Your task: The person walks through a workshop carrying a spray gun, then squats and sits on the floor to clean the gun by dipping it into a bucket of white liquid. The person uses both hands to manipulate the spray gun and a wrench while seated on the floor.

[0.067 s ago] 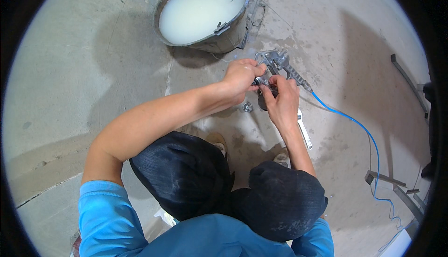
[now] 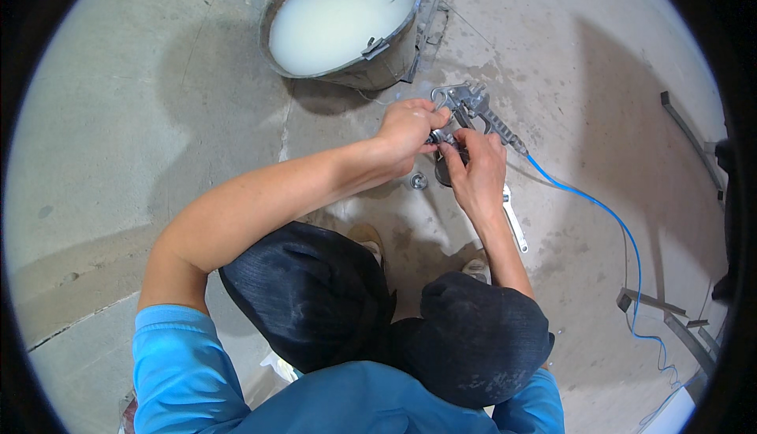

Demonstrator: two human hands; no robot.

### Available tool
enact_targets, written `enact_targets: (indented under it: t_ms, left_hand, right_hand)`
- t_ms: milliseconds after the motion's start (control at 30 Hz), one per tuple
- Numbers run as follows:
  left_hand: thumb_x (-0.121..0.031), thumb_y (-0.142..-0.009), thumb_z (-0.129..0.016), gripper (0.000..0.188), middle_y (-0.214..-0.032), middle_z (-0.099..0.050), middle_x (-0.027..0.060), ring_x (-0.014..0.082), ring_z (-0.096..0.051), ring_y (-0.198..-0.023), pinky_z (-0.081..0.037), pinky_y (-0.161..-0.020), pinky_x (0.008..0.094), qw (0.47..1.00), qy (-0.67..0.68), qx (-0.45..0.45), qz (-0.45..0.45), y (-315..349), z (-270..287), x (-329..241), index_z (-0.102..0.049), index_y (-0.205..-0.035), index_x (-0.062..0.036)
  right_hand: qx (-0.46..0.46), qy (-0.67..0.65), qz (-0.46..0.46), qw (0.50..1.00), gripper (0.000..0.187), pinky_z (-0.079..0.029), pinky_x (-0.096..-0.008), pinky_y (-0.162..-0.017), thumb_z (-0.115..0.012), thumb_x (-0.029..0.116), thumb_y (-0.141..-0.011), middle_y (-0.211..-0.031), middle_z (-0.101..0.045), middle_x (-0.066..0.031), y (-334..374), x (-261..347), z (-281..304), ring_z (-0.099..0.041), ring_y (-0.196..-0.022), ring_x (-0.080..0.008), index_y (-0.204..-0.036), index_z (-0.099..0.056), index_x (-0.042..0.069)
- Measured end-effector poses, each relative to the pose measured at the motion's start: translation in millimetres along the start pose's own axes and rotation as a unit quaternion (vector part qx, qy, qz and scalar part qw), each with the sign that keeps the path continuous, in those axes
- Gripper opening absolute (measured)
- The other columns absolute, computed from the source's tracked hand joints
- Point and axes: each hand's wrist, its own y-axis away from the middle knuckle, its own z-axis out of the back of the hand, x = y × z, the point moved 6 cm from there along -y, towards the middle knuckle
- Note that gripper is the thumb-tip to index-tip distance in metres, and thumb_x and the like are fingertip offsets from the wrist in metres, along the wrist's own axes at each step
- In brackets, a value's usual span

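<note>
My left hand (image 2: 406, 134) is closed, its thumb and fingers gripping a small metal part (image 2: 438, 137). Opposite it, my right hand (image 2: 478, 167) pinches at the same part with thumb and fingertips; what lies between these fingers is mostly hidden. Just beyond both hands is a silver spray gun (image 2: 475, 103) with a hook at its front end, close to my left thumb. A blue hose (image 2: 583, 194) runs from its grip off to the right. Partly behind my right fingers shows a dark round object (image 2: 443, 172). A small round metal piece (image 2: 418, 181) lies on the floor below my left hand.
A dark bucket (image 2: 378, 71) of milky liquid stands at the far side, with a thin wire over its rim. A wrench (image 2: 514, 219) lies beside my right forearm. Metal strips (image 2: 670, 308) lie at the right. My knees are bent close below my hands.
My right fingertips have shifted very slightly around the metal part. Everything else stays where it was.
</note>
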Motion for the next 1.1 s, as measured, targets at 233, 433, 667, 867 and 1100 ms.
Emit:
enact_targets:
  t_ms: [233,433,667,867,1100]
  left_hand:
    - [-0.017,-0.095,-0.069,0.010,-0.087,-0.065,0.0004,0.0126,-0.059,-0.079,-0.050,-0.071,0.0298,1.000,-0.018,0.002,-0.001,4.1,-1.6,-4.0,-0.066,-0.097,-0.0082]
    - [-0.014,-0.092,-0.071,0.012,-0.088,-0.067,0.0018,0.0111,-0.057,-0.078,-0.045,-0.070,0.0278,0.995,-0.049,0.026,-0.089,0.1,-3.2,-10.6,-0.068,-0.097,-0.0034]
    - [-0.012,-0.092,-0.071,0.010,-0.084,-0.066,0.0012,0.0108,-0.055,-0.073,-0.042,-0.066,0.0278,0.995,-0.040,0.019,-0.084,-0.8,-2.5,-10.9,-0.068,-0.096,-0.0041]
    - [-0.015,-0.094,-0.070,0.007,-0.081,-0.065,-0.0024,0.0075,-0.053,-0.067,-0.038,-0.059,0.0249,0.999,-0.025,0.009,-0.043,4.0,-1.7,-11.7,-0.067,-0.093,-0.0093]
    - [-0.016,-0.094,-0.070,0.006,-0.079,-0.064,-0.0038,0.0070,-0.052,-0.065,-0.037,-0.058,0.0249,0.999,-0.018,0.000,-0.035,1.7,-0.4,-9.3,-0.068,-0.092,-0.0101]
  right_hand:
    - [0.009,-0.009,-0.057,0.998,0.020,-0.041,-0.0435,-0.084,-0.073,0.016,-0.084,-0.093,-0.067,-0.0125,0.3,-4.2,-2.5,-0.056,-0.091,-0.0323,-0.098,-0.067,0.002]
    - [0.018,0.016,-0.006,1.000,0.020,-0.042,-0.0444,-0.085,-0.071,0.018,-0.087,-0.084,-0.066,-0.0137,-3.3,5.0,4.6,-0.058,-0.090,-0.0321,-0.098,-0.069,0.002]
    - [0.013,0.036,-0.028,0.999,0.020,-0.042,-0.0436,-0.084,-0.072,0.019,-0.087,-0.083,-0.065,-0.0134,-1.5,1.3,-2.4,-0.058,-0.089,-0.0322,-0.098,-0.067,0.003]
    - [-0.011,0.021,-0.029,0.999,0.019,-0.042,-0.0427,-0.082,-0.076,0.015,-0.083,-0.081,-0.061,-0.0119,-0.7,-1.7,-1.7,-0.056,-0.085,-0.0310,-0.094,-0.064,0.004]
    - [0.002,0.015,0.008,1.000,0.015,-0.041,-0.0418,-0.084,-0.072,0.014,-0.086,-0.080,-0.061,-0.0123,-0.5,2.7,2.8,-0.056,-0.083,-0.0303,-0.094,-0.066,0.003]
